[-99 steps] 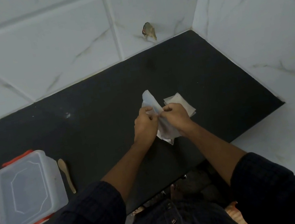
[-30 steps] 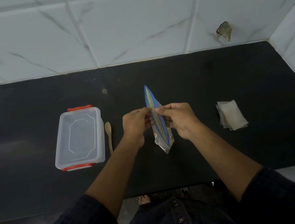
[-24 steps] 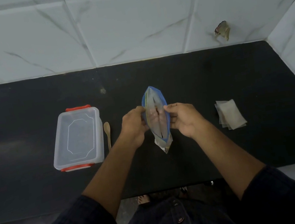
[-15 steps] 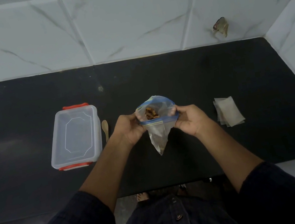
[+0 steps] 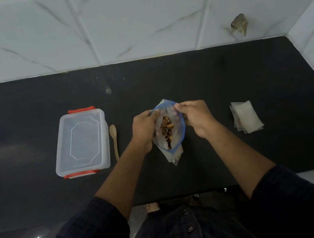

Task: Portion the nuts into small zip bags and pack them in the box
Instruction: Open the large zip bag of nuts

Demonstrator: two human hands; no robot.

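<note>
A clear zip bag [image 5: 178, 146] with a blue zip rim stands on the black counter [image 5: 228, 77], its mouth pulled wide. Brown nuts [image 5: 167, 128] show inside it. My left hand [image 5: 145, 129] pinches the left side of the rim and my right hand [image 5: 195, 116] pinches the right side. A clear plastic box [image 5: 82, 141] with red clips and its lid on sits to the left. A small stack of empty zip bags [image 5: 246, 116] lies to the right.
A wooden spoon [image 5: 114, 140] lies between the box and my left hand. White marble tiles form the back wall and the right-hand corner wall. The counter's front edge runs just below my forearms.
The bag's mouth has gone from a narrow shut slit to a wide opening with the nuts showing. My hands have spread apart on its rim. The view swung so the box and spoon sit left.
</note>
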